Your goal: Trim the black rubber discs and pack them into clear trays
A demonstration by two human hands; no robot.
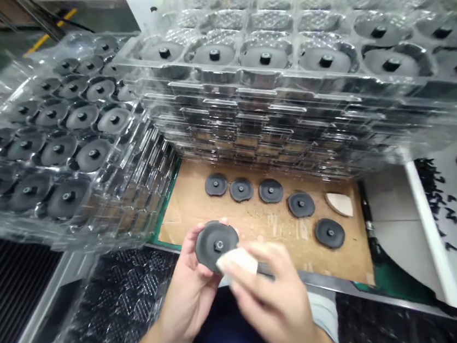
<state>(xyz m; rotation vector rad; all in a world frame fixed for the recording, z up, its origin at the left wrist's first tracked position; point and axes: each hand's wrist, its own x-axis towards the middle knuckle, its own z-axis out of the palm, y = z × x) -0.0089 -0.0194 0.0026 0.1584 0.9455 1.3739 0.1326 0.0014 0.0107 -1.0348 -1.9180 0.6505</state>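
My left hand point(193, 280) grips a dark grey round part point(210, 241) by its rim, its flat face and short central post turned up toward me. In my right hand point(276, 292) is a cream-coloured wedge-shaped pad point(243, 261), pinched between thumb and fingers, its pointed tip at the part's lower right edge. Beyond my hands, several like parts lie on a brown cardboard sheet point(190, 217), among them one round part point(329, 233) at the right. Near it rests a second cream pad point(339, 204).
A tall stack of clear plastic trays point(264, 79) holding grey parts rises behind the cardboard. Another tray stack point(48, 156) stands at the left. On the right is a white box edge point(432, 228) beside a white panel with holes and small black pieces.
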